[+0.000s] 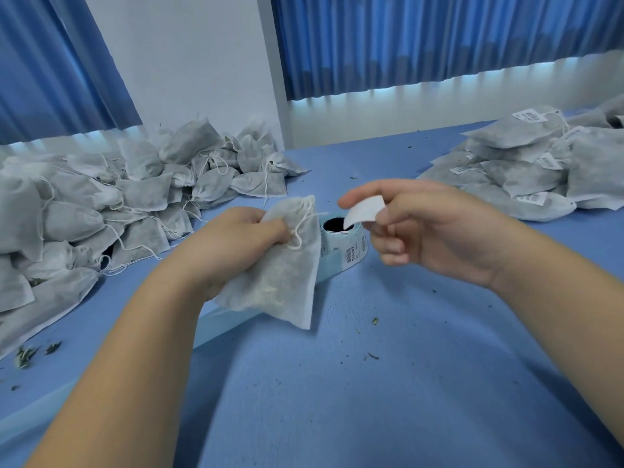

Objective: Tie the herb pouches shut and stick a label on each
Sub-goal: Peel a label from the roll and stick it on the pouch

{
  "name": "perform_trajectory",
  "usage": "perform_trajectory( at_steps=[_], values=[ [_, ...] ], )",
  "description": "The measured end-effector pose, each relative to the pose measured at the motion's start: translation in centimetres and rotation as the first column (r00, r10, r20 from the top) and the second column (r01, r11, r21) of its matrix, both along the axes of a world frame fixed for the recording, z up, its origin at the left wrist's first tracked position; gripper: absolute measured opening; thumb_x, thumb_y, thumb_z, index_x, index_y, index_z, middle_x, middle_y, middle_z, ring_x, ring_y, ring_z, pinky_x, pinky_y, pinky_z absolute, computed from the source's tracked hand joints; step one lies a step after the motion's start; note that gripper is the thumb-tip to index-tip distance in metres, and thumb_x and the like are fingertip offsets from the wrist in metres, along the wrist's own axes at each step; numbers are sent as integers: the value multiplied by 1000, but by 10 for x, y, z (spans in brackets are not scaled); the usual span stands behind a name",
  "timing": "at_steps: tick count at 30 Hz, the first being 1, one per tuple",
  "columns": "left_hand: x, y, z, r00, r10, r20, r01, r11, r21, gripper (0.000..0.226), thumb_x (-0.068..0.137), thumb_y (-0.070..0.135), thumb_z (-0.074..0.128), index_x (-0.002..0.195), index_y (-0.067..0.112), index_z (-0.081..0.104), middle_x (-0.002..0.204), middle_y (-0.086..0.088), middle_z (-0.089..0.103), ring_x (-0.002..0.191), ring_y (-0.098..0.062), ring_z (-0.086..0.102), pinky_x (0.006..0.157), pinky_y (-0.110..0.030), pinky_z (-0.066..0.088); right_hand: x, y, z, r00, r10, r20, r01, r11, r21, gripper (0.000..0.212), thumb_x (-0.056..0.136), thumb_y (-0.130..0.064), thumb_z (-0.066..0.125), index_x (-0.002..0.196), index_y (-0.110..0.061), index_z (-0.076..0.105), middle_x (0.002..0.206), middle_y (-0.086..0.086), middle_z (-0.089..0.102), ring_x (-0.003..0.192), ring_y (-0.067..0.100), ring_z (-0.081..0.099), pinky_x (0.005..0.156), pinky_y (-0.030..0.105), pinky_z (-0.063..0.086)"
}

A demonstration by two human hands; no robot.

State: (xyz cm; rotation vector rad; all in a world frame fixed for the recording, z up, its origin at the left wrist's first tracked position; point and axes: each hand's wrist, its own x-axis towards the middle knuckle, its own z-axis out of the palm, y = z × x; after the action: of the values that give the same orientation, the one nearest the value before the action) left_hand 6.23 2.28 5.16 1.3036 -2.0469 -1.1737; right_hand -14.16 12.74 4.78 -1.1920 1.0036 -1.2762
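My left hand (233, 244) grips a white herb pouch (287, 275) near its gathered neck, the drawstring looped over my fingers; the pouch hangs above the table. My right hand (425, 231) pinches a white label (364, 211) between thumb and forefinger, just right of the pouch's top. Behind and between both hands stands the roll of barcode labels (347, 248) on pale blue backing, partly hidden by the pouch.
A large heap of unlabelled pouches (101, 204) covers the left of the blue table (337, 383). A stack of labelled pouches (526, 167) lies at the right back. A strip of blue backing (223, 325) trails left. Herb crumbs are scattered about.
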Motion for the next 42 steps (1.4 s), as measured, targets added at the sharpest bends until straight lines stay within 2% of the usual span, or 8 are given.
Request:
perform_trajectory(
  at_steps=[6, 12, 20, 25, 29, 34, 38, 42],
  values=[
    [-21, 17, -4, 981, -117, -153, 114, 993, -24, 31, 64, 35, 62, 78, 8, 67, 71, -5, 62, 65, -19, 55, 67, -34, 41, 9, 10, 11, 963, 221, 153, -189, 962, -199, 38, 74, -8, 47, 108, -5, 64, 74, 12, 58, 63, 27, 62, 47, 26, 46],
    [-30, 26, -14, 907, -264, -329, 318, 940, 122, 11, 72, 19, 64, 60, 21, 66, 63, 1, 60, 53, -11, 56, 48, -17, 42, 14, 3, 4, 995, -73, 65, 86, 970, -229, 33, 72, -7, 49, 103, -2, 63, 74, 15, 59, 67, 30, 66, 52, 29, 50],
    [-31, 21, -20, 837, -323, -442, 454, 861, 229, 4, 77, 11, 67, 77, 15, 65, 77, -4, 65, 69, -16, 65, 60, -23, 51, 19, 3, 1, 979, -203, 14, 200, 950, -239, 31, 75, -8, 54, 104, -8, 64, 82, 14, 62, 68, 25, 64, 53, 28, 48],
    [-35, 23, -22, 826, -366, -429, 490, 842, 225, 18, 73, 3, 63, 70, 20, 57, 79, -3, 60, 75, -18, 61, 66, -25, 51, 21, 4, 0, 968, -250, -24, 237, 940, -245, 25, 91, 5, 49, 110, -7, 61, 82, 14, 63, 65, 23, 65, 51, 27, 48],
    [-34, 22, -21, 832, -349, -432, 490, 827, 274, 19, 70, 3, 58, 87, 11, 59, 81, -6, 61, 73, -19, 61, 65, -26, 50, 18, 5, 0, 945, -310, -105, 268, 916, -297, 27, 89, 8, 53, 104, -12, 62, 88, 17, 64, 68, 22, 70, 55, 27, 50],
    [-32, 23, -17, 842, -301, -447, 476, 805, 354, 20, 69, 4, 56, 87, 5, 65, 78, -10, 63, 66, -19, 63, 62, -27, 51, 14, 5, -5, 792, -500, -349, 286, 810, -512, 23, 85, 3, 61, 93, -18, 66, 86, 3, 67, 74, 26, 70, 72, 40, 56],
    [-31, 24, -15, 843, -271, -464, 466, 798, 381, 17, 68, 4, 56, 80, 5, 68, 73, -9, 65, 63, -18, 64, 57, -24, 53, 14, 5, -8, 584, -644, -495, 125, 673, -729, 12, 81, -6, 63, 89, -10, 71, 80, -4, 64, 72, 13, 62, 67, 34, 52],
    [-28, 22, -12, 846, -232, -480, 437, 818, 375, 21, 67, 5, 56, 85, 4, 66, 76, -10, 64, 66, -20, 64, 60, -26, 53, 13, 4, -10, 491, -694, -527, 8, 608, -794, 20, 80, 4, 64, 90, -9, 75, 84, 3, 66, 74, 15, 60, 66, 30, 51]
  ],
)
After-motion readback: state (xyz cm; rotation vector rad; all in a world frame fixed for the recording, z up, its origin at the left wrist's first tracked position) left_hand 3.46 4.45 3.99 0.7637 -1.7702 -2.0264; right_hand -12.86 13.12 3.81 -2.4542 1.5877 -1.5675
